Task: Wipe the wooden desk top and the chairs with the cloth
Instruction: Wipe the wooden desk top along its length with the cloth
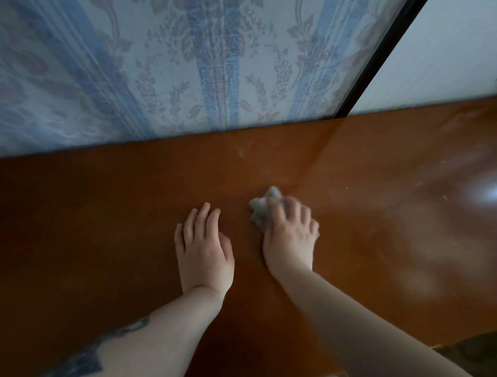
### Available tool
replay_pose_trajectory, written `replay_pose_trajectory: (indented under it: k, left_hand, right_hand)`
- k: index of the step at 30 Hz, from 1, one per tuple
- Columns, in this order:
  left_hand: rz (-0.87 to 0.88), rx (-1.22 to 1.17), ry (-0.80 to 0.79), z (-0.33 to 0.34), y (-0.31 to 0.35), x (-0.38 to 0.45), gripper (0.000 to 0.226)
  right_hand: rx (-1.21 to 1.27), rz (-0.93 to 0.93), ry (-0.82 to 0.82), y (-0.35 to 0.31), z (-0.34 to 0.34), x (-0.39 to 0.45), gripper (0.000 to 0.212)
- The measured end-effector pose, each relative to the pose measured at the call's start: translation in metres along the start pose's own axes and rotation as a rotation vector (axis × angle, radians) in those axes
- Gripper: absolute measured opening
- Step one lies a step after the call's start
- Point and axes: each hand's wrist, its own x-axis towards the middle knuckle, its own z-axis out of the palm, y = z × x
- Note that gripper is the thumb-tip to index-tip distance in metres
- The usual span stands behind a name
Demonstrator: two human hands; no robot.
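Right hand (291, 234) on cloth (263, 209) — desk top (102, 221)

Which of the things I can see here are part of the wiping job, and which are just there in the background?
Part of the job:
- cloth, bunched and grey, under the right hand
- wooden desk top, being wiped
- left hand, resting flat on the desk

Just there:
- patterned blue curtain behind the desk
- dark frame and pale panel at the right

No chairs are in view.
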Motion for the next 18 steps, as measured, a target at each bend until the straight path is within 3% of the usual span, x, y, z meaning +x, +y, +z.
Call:
replay_pose_trajectory:
  k: [3, 5, 6, 8, 10, 11, 12, 13, 16, 18]
  left_hand:
    - [0.002, 0.0, -0.004, 0.001, -0.001, 0.001, 0.042]
    - [-0.002, 0.0, 0.002, 0.002, 0.0, 0.001, 0.041]
    - [-0.004, 0.0, 0.007, 0.002, 0.0, 0.0, 0.041]
    - [-0.001, 0.002, 0.016, 0.002, 0.001, 0.001, 0.042]
    - [0.007, 0.008, 0.024, 0.002, 0.001, 0.0, 0.042]
    - [0.01, 0.011, 0.031, 0.002, 0.001, 0.0, 0.042]
    - [0.014, 0.015, 0.036, 0.003, 0.0, 0.0, 0.042]
    - [0.017, 0.02, 0.038, 0.003, -0.001, 0.0, 0.042]
    - [0.023, 0.021, 0.023, 0.004, -0.003, 0.001, 0.047]
    - [0.021, 0.018, 0.034, 0.003, -0.002, 0.0, 0.046]
  right_hand:
    - [-0.021, -0.58, -0.152, 0.03, -0.012, -0.02, 0.043]
    - [-0.064, -0.706, -0.207, 0.063, -0.022, -0.002, 0.04]
    - [-0.071, -0.656, -0.184, 0.073, -0.023, 0.01, 0.04]
    - [-0.049, -0.355, -0.082, 0.072, -0.018, 0.035, 0.04]
    - [-0.031, 0.063, 0.034, 0.037, -0.004, 0.045, 0.04]
    - [-0.017, 0.211, 0.049, 0.013, 0.001, 0.045, 0.042]
    - [0.006, 0.241, 0.041, -0.008, 0.003, 0.041, 0.044]
    - [0.025, 0.144, 0.01, -0.021, 0.004, 0.034, 0.045]
    - [0.045, -0.48, -0.194, -0.002, 0.0, 0.005, 0.04]
    - [0.073, -0.627, -0.25, 0.038, -0.013, 0.006, 0.041]
